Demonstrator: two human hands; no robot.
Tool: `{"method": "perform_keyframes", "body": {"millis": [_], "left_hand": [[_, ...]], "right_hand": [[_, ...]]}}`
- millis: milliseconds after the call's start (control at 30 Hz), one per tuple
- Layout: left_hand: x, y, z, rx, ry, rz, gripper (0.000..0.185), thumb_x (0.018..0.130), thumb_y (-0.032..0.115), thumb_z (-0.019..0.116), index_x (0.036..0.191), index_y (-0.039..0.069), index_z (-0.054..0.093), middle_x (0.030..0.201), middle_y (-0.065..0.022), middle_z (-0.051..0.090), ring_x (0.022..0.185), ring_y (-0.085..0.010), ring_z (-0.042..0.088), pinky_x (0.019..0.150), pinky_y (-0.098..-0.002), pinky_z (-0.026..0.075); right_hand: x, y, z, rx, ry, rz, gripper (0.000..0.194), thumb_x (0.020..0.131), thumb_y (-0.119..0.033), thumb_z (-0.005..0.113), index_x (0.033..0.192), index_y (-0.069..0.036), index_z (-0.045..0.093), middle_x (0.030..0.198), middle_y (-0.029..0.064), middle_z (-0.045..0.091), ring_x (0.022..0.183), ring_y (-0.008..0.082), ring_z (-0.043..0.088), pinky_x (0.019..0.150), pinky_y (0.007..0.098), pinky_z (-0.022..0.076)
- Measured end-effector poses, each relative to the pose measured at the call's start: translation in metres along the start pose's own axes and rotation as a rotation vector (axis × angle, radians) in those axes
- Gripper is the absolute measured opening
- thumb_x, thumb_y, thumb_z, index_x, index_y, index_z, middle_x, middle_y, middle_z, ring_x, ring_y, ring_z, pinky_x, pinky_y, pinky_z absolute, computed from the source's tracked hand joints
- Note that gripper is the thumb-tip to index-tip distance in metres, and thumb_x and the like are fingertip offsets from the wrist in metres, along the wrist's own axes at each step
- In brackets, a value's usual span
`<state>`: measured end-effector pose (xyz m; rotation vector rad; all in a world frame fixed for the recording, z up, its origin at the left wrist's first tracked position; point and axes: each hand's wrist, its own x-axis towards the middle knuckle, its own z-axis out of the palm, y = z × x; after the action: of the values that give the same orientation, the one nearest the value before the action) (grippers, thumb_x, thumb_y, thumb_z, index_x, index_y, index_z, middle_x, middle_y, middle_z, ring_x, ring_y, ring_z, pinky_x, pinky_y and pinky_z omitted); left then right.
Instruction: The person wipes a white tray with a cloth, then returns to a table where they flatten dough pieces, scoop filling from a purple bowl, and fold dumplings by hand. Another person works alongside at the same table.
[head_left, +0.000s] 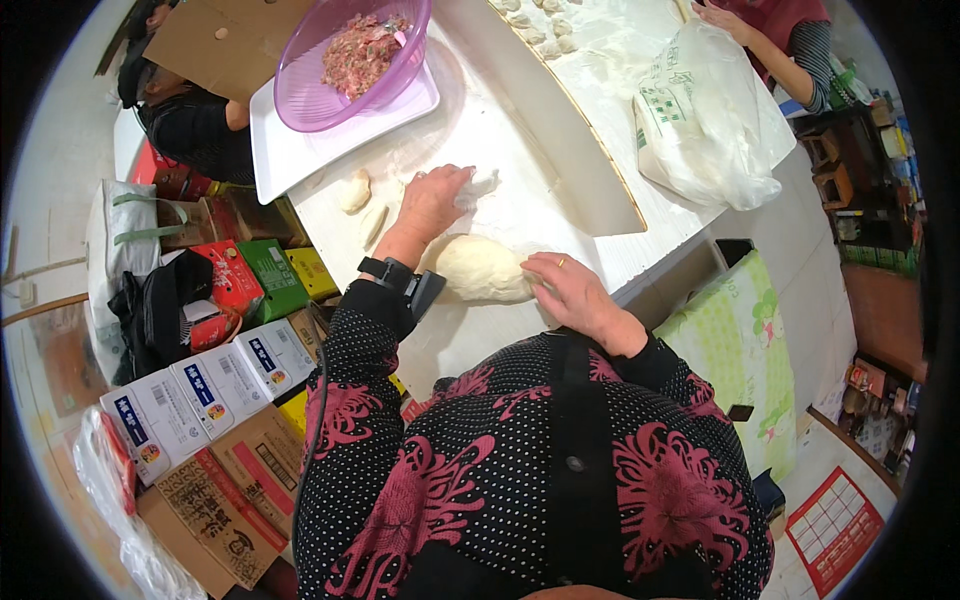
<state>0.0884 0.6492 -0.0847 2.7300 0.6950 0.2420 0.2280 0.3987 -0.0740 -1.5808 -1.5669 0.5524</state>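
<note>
A large oval lump of pale dough (480, 268) lies on the white tabletop close to my body. My right hand (574, 292) rests its fingers against the dough's right end. Past the dough, my left hand (437, 199) reaches down to a patch of dry flour (484, 184) on the table; its fingertips are partly hidden, so I cannot tell if they pinch anything. Two small dough pieces, one rounded (355, 191) and one longer (373, 225), lie left of that hand.
A purple plastic bowl of minced filling (289, 97) stands on a white tray (274, 169). A low upright panel (577, 142) divides the table. Beyond are small dumplings (551, 49), a plastic bag (697, 120) and another person's hand (724, 22). Stacked boxes (217, 382) stand left.
</note>
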Motion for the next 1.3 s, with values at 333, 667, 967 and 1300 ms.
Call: {"method": "perform_keyframes", "body": {"millis": [333,667,967,1300], "left_hand": [[-0.014,0.04,-0.011,0.03,0.244,0.127,0.026,0.075,0.006,0.059,0.1,0.006,0.062,0.087,-0.0104,0.06,0.083,-0.0288,0.059,0.076,-0.039,0.048],[-0.07,0.077,-0.04,-0.595,0.551,-0.277,0.027,0.091,0.02,0.062,0.111,0.003,0.063,0.094,-0.0078,0.064,0.083,-0.0181,0.061,0.075,-0.0291,0.049],[-0.069,0.089,-0.047,-1.045,0.558,-0.342,0.024,0.093,0.019,0.062,0.099,-0.003,0.066,0.085,-0.002,0.062,0.074,-0.009,0.054,0.066,-0.0233,0.046],[-0.067,0.079,-0.043,-1.648,0.316,-0.576,0.021,0.091,0.023,0.065,0.09,0.002,0.064,0.075,0.0008,0.06,0.065,-0.0056,0.053,0.06,-0.0214,0.043]], "right_hand": [[0.068,0.009,0.013,1.224,0.046,0.871,0.048,0.096,-0.027,0.054,0.129,0.006,0.041,0.109,0.0134,0.059,0.097,0.0237,0.061,0.087,0.0338,0.0505],[0.089,-0.02,0.024,1.477,0.088,0.554,0.034,0.1,-0.02,0.047,0.131,-0.006,0.044,0.112,0.0072,0.059,0.098,0.0169,0.062,0.083,0.0364,0.0543],[0.091,-0.064,0.016,0.967,-0.103,0.45,0.049,0.1,-0.021,0.047,0.145,-0.009,0.031,0.109,0.0068,0.054,0.1,0.0138,0.056,0.086,0.0296,0.0493],[0.077,-0.074,0.045,1.198,0.167,0.537,0.03,0.102,-0.028,0.043,0.117,-0.002,0.05,0.109,0.0064,0.057,0.096,0.0121,0.057,0.082,0.03,0.049]]}}
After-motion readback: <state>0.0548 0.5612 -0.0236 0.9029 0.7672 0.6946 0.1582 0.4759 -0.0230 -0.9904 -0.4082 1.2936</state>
